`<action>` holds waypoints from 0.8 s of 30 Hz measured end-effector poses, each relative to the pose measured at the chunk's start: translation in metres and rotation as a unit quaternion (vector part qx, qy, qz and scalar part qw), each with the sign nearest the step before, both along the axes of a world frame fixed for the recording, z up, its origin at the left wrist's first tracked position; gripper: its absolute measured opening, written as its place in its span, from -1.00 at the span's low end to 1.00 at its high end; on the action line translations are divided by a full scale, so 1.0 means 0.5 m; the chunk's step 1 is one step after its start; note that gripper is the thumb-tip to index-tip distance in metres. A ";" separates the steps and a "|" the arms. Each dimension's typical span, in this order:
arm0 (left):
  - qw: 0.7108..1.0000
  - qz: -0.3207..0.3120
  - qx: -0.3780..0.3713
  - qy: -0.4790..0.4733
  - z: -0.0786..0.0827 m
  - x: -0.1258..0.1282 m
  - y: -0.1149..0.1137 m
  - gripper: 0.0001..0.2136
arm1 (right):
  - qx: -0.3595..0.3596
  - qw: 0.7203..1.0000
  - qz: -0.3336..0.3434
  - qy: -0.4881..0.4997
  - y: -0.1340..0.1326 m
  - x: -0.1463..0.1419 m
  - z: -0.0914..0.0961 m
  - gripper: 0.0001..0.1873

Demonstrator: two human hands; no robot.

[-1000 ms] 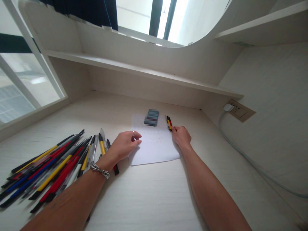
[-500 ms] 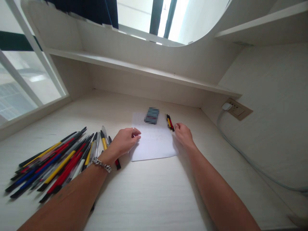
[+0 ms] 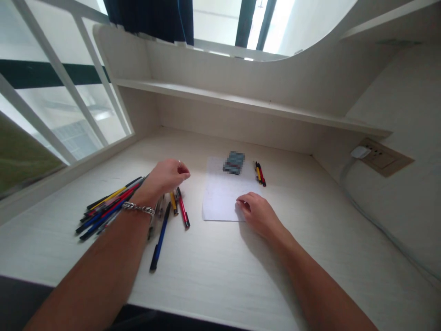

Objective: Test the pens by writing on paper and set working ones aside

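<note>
My left hand [image 3: 168, 176] is over the right side of a pile of pens [image 3: 112, 202], its fingers curled closed and no pen showing in them. Below it lie a yellow pen [image 3: 173, 203], a red pen [image 3: 183, 209] and a blue pen [image 3: 160, 239]; clear pens beside them are partly hidden by my wrist. My right hand [image 3: 257, 209] rests at the lower right corner of a white sheet of paper [image 3: 220, 197], fingers bent together, nothing visible in them. At the paper's upper right lie a yellow pen [image 3: 258, 174] and a red pen [image 3: 262, 174], side by side.
A blurred-out dark object [image 3: 234, 162] lies on the paper's top part. A shelf [image 3: 241, 100] runs along the back of the white desk [image 3: 206, 262]. On the right wall, a plug with a cable [image 3: 365, 218] sits in a socket [image 3: 387, 157]. Window bars stand at left.
My right hand has moved from beside the small pen group down to the paper's lower right corner. My left hand has lifted away from the paper's left edge over the pens. The view has shifted left.
</note>
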State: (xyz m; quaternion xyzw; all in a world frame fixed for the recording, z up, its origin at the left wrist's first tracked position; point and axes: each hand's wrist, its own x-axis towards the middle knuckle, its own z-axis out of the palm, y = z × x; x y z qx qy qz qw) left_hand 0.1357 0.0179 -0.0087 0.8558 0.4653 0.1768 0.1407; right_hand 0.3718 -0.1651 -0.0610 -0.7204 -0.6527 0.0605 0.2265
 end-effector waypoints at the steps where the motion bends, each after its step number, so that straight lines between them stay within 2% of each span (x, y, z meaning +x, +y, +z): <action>1: 1.000 0.010 -0.010 0.012 0.003 -0.011 0.003 -0.84 | 0.003 1.000 0.001 0.003 0.000 0.003 0.000 -0.76; 4: 0.997 0.021 -0.038 0.057 0.005 -0.033 -0.009 -0.88 | 0.009 1.000 0.000 0.011 0.000 0.007 0.001 -0.77; 7: 0.992 -0.001 -0.061 0.106 0.002 -0.042 -0.044 -0.87 | 0.015 1.000 0.001 0.016 0.000 0.006 0.000 -0.77; 10: 0.984 -0.016 -0.086 0.154 -0.003 -0.042 -0.086 -0.74 | 0.021 1.000 0.007 0.018 0.000 0.006 -0.001 -0.76; 14: 0.973 0.031 -0.072 0.215 -0.006 -0.029 -0.125 -0.57 | 0.026 0.999 0.017 0.018 -0.001 0.006 -0.002 -0.76; 18: 0.967 0.063 -0.056 0.242 -0.013 -0.015 -0.134 -0.59 | 0.030 0.999 0.024 0.019 0.000 0.005 -0.002 -0.76; 24: 0.971 0.049 -0.058 0.228 -0.028 -0.014 -0.120 -0.69 | 0.034 0.999 0.024 0.020 0.000 0.005 -0.003 -0.77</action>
